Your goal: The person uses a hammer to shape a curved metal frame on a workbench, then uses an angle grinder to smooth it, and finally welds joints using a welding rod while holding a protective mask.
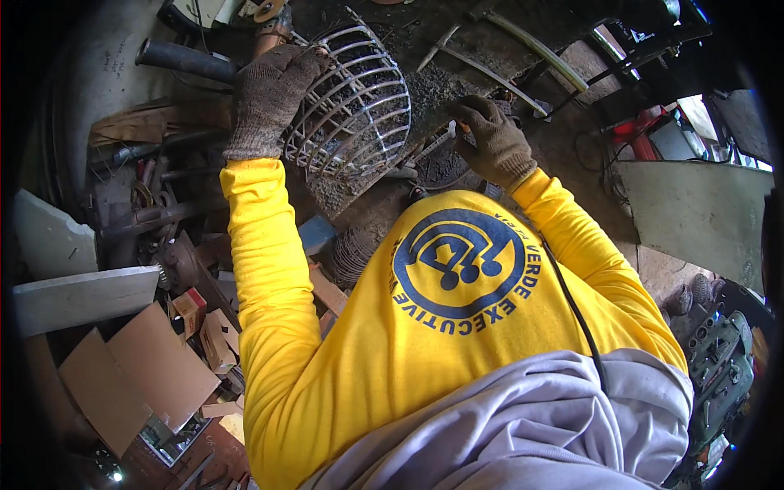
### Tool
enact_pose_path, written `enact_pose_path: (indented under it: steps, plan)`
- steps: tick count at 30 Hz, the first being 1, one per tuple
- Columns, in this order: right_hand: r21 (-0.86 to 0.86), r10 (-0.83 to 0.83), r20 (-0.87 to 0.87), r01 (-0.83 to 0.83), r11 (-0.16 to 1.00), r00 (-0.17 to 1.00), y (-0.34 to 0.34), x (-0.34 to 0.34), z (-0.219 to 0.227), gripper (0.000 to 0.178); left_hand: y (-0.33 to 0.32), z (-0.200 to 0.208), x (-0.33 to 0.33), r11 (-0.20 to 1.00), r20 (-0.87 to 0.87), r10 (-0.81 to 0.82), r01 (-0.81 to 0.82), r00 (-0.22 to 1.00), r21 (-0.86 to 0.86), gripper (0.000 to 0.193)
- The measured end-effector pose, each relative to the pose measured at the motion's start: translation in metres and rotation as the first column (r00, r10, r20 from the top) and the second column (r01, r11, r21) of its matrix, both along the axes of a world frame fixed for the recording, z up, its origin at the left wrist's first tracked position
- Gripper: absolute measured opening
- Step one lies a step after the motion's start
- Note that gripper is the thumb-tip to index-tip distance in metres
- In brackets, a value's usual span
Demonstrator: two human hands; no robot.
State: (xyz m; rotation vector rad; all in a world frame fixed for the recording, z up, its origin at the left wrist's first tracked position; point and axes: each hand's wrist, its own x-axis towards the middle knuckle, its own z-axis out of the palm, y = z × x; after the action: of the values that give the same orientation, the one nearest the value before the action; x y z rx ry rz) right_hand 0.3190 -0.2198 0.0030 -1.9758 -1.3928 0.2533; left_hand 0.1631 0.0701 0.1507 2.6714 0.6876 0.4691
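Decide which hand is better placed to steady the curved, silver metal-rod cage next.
Left, probably: the brown-gloved left hand is at the cage, fingers at its rim; the brown-gloved right hand is apart.

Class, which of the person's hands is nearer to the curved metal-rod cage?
Left. The left hand is against the left edge of the curved metal-rod cage; the right hand is apart from it, to its right.

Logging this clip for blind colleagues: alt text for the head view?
Gloved left hand at a cage of curved metal bars; gloved right hand apart, to its right. A hammer lies beyond, cardboard at lower left.
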Motion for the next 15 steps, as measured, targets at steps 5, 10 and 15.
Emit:
enact_pose_path:
  steps: [5,10,15]
  plan:
    - [-0.011,-0.007,-0.009,0.007,1.0,1.0,0.0003,-0.0015,0.0015,0.058,-0.0029,0.0012,0.0015,0.999,-0.017,0.017,-0.016,1.0,0.044,0.032]
    - [0.024,0.004,-0.006,-0.004,1.0,1.0,0.0003,-0.0013,-0.0015,0.058,-0.0025,0.0026,-0.0004,0.998,-0.028,0.003,-0.001,1.0,0.061,0.032]
    - [-0.014,-0.007,-0.042,0.006,1.0,0.999,0.0002,-0.0028,0.0018,0.058,-0.005,0.0031,0.001,0.999,-0.03,0.007,-0.008,1.0,-0.032,0.034]
